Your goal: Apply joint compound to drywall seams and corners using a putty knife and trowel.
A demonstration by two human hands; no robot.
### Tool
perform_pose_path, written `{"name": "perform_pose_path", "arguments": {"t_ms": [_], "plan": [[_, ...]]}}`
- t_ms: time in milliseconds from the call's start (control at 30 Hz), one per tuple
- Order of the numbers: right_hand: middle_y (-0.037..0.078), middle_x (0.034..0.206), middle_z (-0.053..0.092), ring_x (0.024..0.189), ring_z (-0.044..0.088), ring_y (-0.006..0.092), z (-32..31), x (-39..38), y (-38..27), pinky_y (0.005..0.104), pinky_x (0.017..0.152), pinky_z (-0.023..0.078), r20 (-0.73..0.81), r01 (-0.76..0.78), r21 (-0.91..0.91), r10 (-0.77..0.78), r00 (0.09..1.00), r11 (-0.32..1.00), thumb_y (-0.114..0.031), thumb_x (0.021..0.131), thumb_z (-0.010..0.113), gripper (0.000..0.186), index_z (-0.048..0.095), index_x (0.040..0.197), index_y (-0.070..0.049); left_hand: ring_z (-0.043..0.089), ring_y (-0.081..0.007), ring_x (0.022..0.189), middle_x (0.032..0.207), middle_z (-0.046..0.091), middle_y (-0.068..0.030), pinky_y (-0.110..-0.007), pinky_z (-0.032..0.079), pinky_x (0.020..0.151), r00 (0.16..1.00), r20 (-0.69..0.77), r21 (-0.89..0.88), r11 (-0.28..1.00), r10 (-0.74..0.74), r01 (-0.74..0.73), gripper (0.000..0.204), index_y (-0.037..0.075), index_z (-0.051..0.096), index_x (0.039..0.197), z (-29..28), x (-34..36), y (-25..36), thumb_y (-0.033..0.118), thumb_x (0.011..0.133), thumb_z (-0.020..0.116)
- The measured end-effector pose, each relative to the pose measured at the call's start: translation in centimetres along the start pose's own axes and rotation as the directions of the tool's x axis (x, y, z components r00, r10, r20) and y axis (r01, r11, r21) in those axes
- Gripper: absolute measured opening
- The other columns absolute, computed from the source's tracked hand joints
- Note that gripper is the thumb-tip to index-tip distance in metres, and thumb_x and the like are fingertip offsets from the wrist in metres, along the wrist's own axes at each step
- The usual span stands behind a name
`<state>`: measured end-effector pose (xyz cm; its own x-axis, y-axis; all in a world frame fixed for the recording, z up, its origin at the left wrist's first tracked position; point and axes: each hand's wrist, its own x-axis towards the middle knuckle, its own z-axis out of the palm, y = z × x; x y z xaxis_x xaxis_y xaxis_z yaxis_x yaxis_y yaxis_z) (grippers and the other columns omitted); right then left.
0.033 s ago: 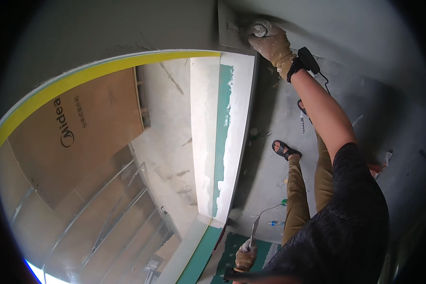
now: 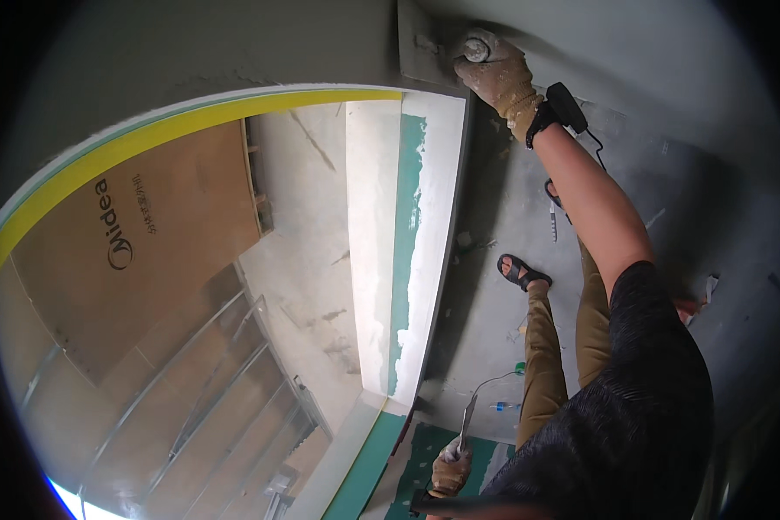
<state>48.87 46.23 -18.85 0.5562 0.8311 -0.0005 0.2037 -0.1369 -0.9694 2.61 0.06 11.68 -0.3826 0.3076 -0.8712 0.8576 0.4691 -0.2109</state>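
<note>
My right hand [image 2: 501, 76], in a stained tan work glove, is closed round the handle of a plastering trowel. The trowel's flat grey blade [image 2: 414, 48] lies against the grey surface at the top, just above the corner of the white-edged opening. A black strap and a small black box [image 2: 565, 106] sit at that wrist. Lower down, near my body, my left hand [image 2: 450, 473], also gloved, grips a thin metal blade [image 2: 468, 419], probably a putty knife, seen nearly edge-on. Its handle is mostly hidden by the glove.
A yellow strip [image 2: 173, 119] edges the opening, with white-smeared green board [image 2: 407, 208] on its side. Beyond stand a large brown printed panel [image 2: 139, 204] and metal framing [image 2: 208, 381]. On the grey floor are my sandalled foot [image 2: 522, 272] and a small bottle [image 2: 504, 406].
</note>
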Motion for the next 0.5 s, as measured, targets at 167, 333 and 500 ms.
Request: {"name": "perform_pose_path", "arguments": {"t_ms": [167, 333, 500], "plan": [[0.013, 0.095, 0.076, 0.084, 0.072, 0.0274, 0.5, -1.9, 0.6, 0.0376, 0.078, 0.057, 0.028, -0.155, -0.035, 0.156, 0.987, 0.987, -0.025, 0.078, 0.072, 0.037, 0.071, 0.110, -0.006, 0.066, -0.0396, 0.107, 0.110, 0.071, -0.0151, -0.045, 0.053, 0.091, 0.996, 0.091, -0.126, 0.992, 0.007, 0.004, 0.034, 0.016, 0.068, 0.122, 1.5, 0.9, 0.1, 0.038, 0.098, 0.061], [0.009, 0.101, 0.076, 0.093, 0.073, 0.0254, 1.1, -9.4, 0.8, 0.0331, 0.087, 0.058, 0.177, 0.429, -0.242, -0.395, 0.902, 0.870, -0.010, 0.078, 0.074, 0.031, 0.073, 0.109, -0.010, 0.069, -0.0384, 0.103, 0.105, 0.072, -0.0156, -0.043, 0.055, 0.087, 1.000, -0.029, 0.080, 0.997, 0.011, -0.009, 0.033, 0.014, 0.070, 0.118, -1.1, 1.5, 3.9, 0.039, 0.097, 0.063], [0.006, 0.097, 0.075, 0.087, 0.071, 0.0175, 0.9, -5.1, 13.1, 0.0336, 0.083, 0.058, 0.074, 0.191, -0.039, -0.188, 0.979, 0.981, -0.012, 0.082, 0.072, 0.030, 0.071, 0.111, -0.008, 0.071, -0.0371, 0.100, 0.099, 0.073, -0.0169, -0.041, 0.056, 0.084, 1.000, -0.003, -0.041, 0.999, -0.007, 0.007, 0.036, 0.013, 0.072, 0.116, -1.5, 3.4, 5.5, 0.043, 0.098, 0.063]]}}
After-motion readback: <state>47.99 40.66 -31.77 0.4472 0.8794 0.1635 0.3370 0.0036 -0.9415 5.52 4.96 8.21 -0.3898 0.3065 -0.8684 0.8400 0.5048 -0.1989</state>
